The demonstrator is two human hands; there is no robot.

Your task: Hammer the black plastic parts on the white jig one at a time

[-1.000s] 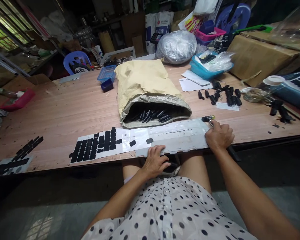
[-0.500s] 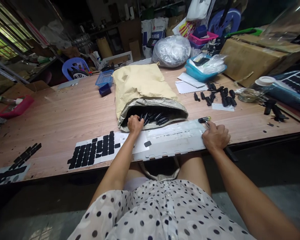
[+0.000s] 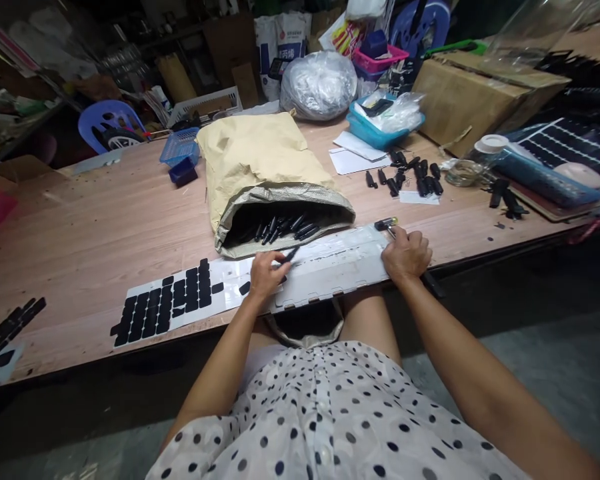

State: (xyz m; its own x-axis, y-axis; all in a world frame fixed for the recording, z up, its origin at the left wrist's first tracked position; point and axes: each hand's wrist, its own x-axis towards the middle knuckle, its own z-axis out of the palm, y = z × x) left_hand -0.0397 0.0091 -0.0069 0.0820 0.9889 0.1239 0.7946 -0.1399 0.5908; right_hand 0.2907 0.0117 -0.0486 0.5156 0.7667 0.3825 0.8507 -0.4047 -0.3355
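My left hand (image 3: 265,273) is closed around a slim black pointed piece (image 3: 292,254), like a pen barrel, over the white board (image 3: 330,283) at the table's front edge. Several similar black pieces (image 3: 280,228) lie inside the mouth of a beige sack (image 3: 265,150) just beyond. In my right hand (image 3: 406,255) is a small hammer (image 3: 385,223); its black and yellowish head rests at the board's right end, and the dark handle sticks out below my fist. A white sheet with rows of black patches (image 3: 153,303) lies left of the board.
Short black parts (image 3: 423,177) are scattered on the table at right, near a blue basin (image 3: 385,130) and a cardboard box (image 3: 470,100). A small dark blue tray (image 3: 183,172) and a blue basket (image 3: 180,147) stand left of the sack.
My left hand has come out of the sack's mouth towards me with a black piece in it. My right hand still grips the hammer. The view has shifted to the right.
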